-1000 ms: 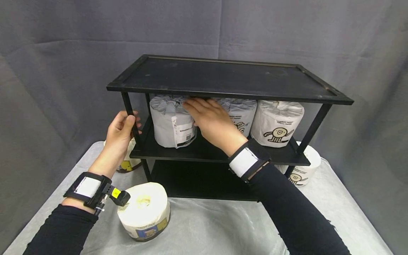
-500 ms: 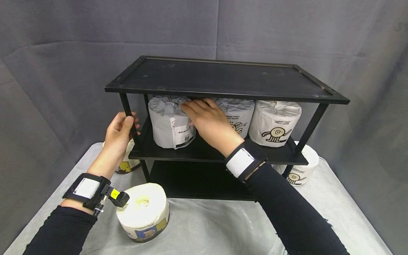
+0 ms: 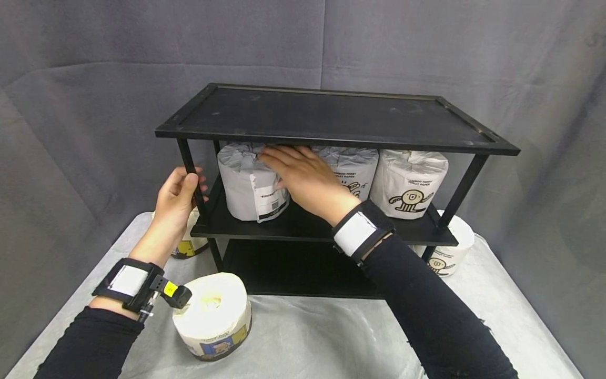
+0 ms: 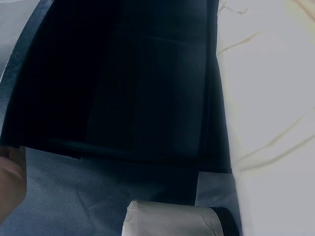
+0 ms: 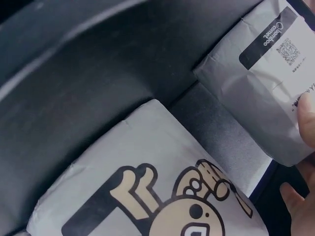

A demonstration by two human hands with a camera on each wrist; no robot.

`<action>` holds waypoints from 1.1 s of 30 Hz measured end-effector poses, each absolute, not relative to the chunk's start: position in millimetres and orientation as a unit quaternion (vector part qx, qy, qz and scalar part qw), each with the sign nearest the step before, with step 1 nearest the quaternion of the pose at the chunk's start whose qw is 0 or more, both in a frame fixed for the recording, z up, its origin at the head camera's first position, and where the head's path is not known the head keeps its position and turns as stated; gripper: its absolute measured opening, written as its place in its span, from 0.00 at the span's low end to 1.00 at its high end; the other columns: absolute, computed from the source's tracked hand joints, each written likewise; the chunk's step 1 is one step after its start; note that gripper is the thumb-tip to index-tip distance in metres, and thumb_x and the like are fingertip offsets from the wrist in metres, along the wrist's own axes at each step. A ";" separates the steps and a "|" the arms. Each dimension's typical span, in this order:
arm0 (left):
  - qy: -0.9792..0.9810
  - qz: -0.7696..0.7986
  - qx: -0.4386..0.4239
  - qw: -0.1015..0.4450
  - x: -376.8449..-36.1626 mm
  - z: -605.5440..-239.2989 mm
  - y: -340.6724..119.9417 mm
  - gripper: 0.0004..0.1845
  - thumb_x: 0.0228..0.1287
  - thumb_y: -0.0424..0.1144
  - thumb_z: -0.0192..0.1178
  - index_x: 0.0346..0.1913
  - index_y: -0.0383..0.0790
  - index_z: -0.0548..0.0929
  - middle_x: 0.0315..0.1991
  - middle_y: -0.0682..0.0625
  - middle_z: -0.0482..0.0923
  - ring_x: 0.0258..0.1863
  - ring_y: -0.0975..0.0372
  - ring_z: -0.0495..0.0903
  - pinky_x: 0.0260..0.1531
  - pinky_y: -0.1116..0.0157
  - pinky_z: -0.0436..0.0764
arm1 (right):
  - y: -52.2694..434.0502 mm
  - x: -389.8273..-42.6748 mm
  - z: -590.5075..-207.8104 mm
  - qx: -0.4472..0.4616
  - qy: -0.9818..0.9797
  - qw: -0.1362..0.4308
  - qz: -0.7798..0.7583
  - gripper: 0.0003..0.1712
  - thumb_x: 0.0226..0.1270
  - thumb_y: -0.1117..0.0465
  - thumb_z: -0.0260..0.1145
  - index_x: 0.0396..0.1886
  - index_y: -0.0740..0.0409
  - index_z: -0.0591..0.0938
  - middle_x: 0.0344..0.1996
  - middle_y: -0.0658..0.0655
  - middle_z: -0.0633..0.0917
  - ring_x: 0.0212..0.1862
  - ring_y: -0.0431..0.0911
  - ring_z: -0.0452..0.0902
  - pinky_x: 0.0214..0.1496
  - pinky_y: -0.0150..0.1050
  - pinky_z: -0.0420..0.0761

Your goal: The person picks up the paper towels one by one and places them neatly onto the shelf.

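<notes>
A black three-tier shelf (image 3: 331,113) stands on a grey-covered table. Its middle tier (image 3: 303,225) carries three paper-wrapped toilet rolls. My right hand (image 3: 303,176) lies over the top and right side of the leftmost wrapped roll (image 3: 246,192), fingers across its crumpled top, and holds it. In the right wrist view this roll (image 5: 266,83) shows a dark label, with the cartoon-printed middle roll (image 5: 147,187) beside it. My left hand (image 3: 180,195) grips the shelf's front left post (image 3: 189,168), thumb in front.
An unwrapped roll (image 3: 213,313) lies on the table (image 3: 322,337) near my left wrist. Another roll (image 3: 187,245) sits behind the left hand, and a third (image 3: 447,252) behind the shelf's right leg. The top tier and bottom tier (image 3: 293,268) are bare.
My right hand has shifted the leftmost wrapped roll a little to the left along the middle tier. The left hand stays on the post.
</notes>
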State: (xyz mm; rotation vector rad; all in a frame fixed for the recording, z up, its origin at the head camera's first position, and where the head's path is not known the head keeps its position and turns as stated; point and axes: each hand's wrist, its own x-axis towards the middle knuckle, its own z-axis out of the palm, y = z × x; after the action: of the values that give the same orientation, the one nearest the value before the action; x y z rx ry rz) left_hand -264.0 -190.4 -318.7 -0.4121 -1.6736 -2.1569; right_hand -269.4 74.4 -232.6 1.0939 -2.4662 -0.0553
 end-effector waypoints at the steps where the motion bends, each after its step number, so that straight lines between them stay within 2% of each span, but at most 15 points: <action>1: -0.596 -0.767 -0.146 0.188 -263.6 -318.5 -190.5 0.12 0.64 0.52 0.63 0.43 0.51 0.80 0.38 0.53 0.77 0.38 0.63 0.75 0.37 0.71 0.79 | 74.3 -269.4 -232.5 0.395 -0.893 0.215 -0.016 0.34 0.70 0.53 0.62 0.74 0.50 0.67 0.74 0.50 0.65 0.75 0.45 0.55 0.76 0.46 0.52; 5: -0.598 -0.766 -0.144 0.186 -263.0 -319.5 -190.8 0.11 0.64 0.52 0.63 0.43 0.52 0.80 0.38 0.54 0.76 0.38 0.64 0.75 0.37 0.71 0.78 | 73.4 -269.0 -233.4 0.390 -0.898 0.202 0.002 0.33 0.70 0.53 0.61 0.74 0.50 0.67 0.74 0.51 0.65 0.75 0.45 0.55 0.76 0.46 0.52; 13: -0.587 -0.773 -0.145 0.193 -263.6 -318.5 -190.4 0.15 0.63 0.52 0.64 0.44 0.46 0.80 0.38 0.52 0.76 0.37 0.63 0.75 0.36 0.71 0.79 | 67.6 -264.9 -232.2 0.375 -0.904 0.204 0.006 0.32 0.72 0.51 0.60 0.73 0.50 0.68 0.73 0.50 0.67 0.75 0.46 0.56 0.76 0.45 0.51; 19: -0.589 -0.772 -0.144 0.191 -262.6 -317.9 -189.8 0.15 0.63 0.51 0.63 0.44 0.45 0.79 0.38 0.52 0.77 0.38 0.62 0.75 0.36 0.71 0.79 | 63.4 -263.6 -235.1 0.368 -0.902 0.224 -0.004 0.32 0.72 0.49 0.60 0.73 0.52 0.69 0.71 0.52 0.69 0.73 0.48 0.58 0.76 0.44 0.53; 27: -0.581 -0.777 -0.143 0.197 -263.8 -318.6 -188.5 0.15 0.59 0.53 0.66 0.42 0.48 0.81 0.37 0.51 0.77 0.36 0.65 0.76 0.35 0.72 0.79 | 57.5 -261.7 -239.3 0.359 -0.899 0.251 -0.009 0.33 0.71 0.50 0.63 0.72 0.54 0.70 0.68 0.53 0.72 0.70 0.48 0.61 0.74 0.44 0.57; 33: -0.577 -0.778 -0.146 0.199 -264.2 -319.4 -188.7 0.12 0.61 0.51 0.65 0.41 0.49 0.81 0.36 0.52 0.78 0.35 0.65 0.76 0.34 0.72 0.79 | 54.1 -260.7 -243.1 0.352 -0.892 0.284 0.015 0.32 0.70 0.49 0.65 0.69 0.55 0.73 0.65 0.53 0.75 0.67 0.48 0.65 0.72 0.44 0.60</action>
State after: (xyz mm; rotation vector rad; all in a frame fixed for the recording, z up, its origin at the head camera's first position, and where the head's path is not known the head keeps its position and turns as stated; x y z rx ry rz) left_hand -264.2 -188.7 -319.4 -0.4089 -1.6150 -2.1765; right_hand -260.7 54.1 -243.1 0.9406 -2.3869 0.0401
